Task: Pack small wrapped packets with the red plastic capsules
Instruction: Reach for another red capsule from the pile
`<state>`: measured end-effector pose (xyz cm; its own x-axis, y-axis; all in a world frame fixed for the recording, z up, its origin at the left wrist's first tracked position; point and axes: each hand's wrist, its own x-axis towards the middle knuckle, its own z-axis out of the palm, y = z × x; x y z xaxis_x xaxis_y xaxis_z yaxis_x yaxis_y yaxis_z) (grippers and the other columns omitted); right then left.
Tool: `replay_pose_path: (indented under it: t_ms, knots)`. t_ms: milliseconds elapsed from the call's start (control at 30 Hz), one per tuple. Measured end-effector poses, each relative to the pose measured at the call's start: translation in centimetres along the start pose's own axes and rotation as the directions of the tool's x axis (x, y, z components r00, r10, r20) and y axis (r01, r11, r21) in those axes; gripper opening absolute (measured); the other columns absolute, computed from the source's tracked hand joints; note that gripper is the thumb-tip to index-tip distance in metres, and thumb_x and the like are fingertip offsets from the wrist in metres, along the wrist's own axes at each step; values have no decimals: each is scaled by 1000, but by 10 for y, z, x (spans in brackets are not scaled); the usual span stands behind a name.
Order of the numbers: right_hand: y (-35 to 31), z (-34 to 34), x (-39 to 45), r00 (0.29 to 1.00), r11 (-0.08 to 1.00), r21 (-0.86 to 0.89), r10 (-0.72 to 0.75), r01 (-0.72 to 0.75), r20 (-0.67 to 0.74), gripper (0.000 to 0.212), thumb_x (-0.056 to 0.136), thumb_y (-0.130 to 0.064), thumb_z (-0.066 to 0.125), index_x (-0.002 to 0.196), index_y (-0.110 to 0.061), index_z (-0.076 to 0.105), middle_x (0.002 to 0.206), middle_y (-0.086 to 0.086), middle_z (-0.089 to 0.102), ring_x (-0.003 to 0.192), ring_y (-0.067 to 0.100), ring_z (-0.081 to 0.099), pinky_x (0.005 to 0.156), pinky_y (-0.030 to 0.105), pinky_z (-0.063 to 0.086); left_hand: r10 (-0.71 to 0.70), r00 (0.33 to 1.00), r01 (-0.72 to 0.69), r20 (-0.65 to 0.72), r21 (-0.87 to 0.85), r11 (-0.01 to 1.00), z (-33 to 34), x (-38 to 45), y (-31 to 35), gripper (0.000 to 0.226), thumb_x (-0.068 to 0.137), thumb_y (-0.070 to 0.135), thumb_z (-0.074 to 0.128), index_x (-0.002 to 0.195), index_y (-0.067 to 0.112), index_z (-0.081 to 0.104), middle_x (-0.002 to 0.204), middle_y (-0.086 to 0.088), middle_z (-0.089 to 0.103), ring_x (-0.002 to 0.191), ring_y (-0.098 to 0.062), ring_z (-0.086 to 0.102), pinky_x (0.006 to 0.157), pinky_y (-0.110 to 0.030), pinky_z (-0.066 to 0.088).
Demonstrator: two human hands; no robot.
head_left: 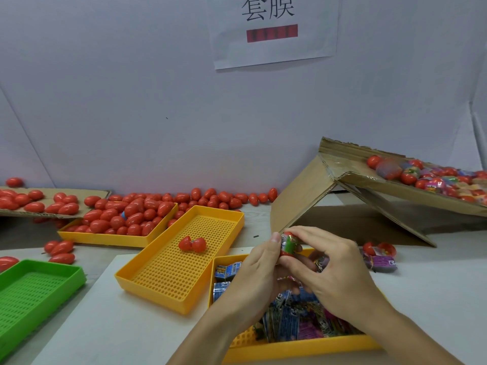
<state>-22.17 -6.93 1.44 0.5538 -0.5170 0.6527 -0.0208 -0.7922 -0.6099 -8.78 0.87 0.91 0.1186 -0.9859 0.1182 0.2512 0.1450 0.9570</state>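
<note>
Both hands meet above the yellow tray of packets [297, 346] at the near edge of the desk [110, 325]. The left hand [253, 275] and right hand [340, 270] together hold a red capsule [289, 245] with a green wrapped packet on it, pinched between the left thumb and the curled right fingers [311, 234]. An open red capsule [191, 244] lies in the empty perforated yellow tray [163, 280], well apart from the hands.

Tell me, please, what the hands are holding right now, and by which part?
Both hands hold one red capsule with a green wrapped packet in it: the left hand grips its left side, and the right hand pinches its right side and bottom.
</note>
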Motion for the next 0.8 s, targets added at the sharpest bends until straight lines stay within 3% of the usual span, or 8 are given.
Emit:
replay_pose_path:
  t_ms: [100,233,367,433,500,567,667,800]
  knots:
    - [-1,1,-1,1000,999,32,13,-13,-1,36,83,-42,67,117,-31,67,110,-26,65,106,-10,60,83,4,47,8,1000,-8,5,42,999,-1,1,-2,54,102,50,36,123,8,61,107,-18,72,85,-24,70,67,-26,53]
    - [2,1,0,999,999,26,34,-34,-6,42,83,-50,64,118,-28,68,110,-28,65,108,-9,60,84,5,48,-3,1000,3,-1,97,995,-3,1,-4,54,105,49,35,124,5,58,107,-19,73,85,-26,70,65,-26,52]
    - [6,-2,2,997,997,21,80,-80,15,54,82,-59,59,121,-22,71,111,-24,68,106,-3,63,83,19,54,96,979,-62,-182,186,981,0,2,3,39,97,43,45,105,9,63,76,-1,70,74,-17,69,57,-26,53]
    - [7,-2,1,996,995,12,94,-94,-2,53,80,-62,59,119,-27,70,111,-28,67,108,-5,62,83,17,54,197,936,-133,-292,225,965,0,0,7,27,95,33,53,101,9,64,76,-1,71,71,-16,70,54,-27,54]
    - [7,-1,1,994,995,0,103,-103,-22,50,78,-64,58,117,-35,67,108,-37,63,110,-9,58,85,14,52,314,885,-199,-344,330,923,0,-2,9,7,97,15,59,99,10,65,79,-1,74,69,-14,71,53,-25,54]
    - [7,-1,2,993,994,-4,112,-113,-36,49,77,-64,59,117,-37,65,106,-40,62,110,-11,57,86,11,51,421,843,-227,-334,488,843,1,-3,7,13,94,3,63,94,15,68,80,1,74,67,-10,69,56,-22,53]
    - [9,-1,3,992,992,-20,121,-121,-31,59,77,-63,59,121,-26,70,111,-27,66,110,-6,60,84,14,53,496,821,-229,-283,632,740,3,-3,6,14,91,5,68,90,18,73,81,7,73,75,-9,69,63,-23,56]
    - [8,-1,2,993,992,-52,117,-118,-22,62,77,-64,58,122,-23,70,112,-25,67,109,-4,61,83,17,54,557,791,-235,-252,717,657,5,-5,6,12,90,9,70,88,20,74,79,13,72,77,-6,70,65,-19,56]
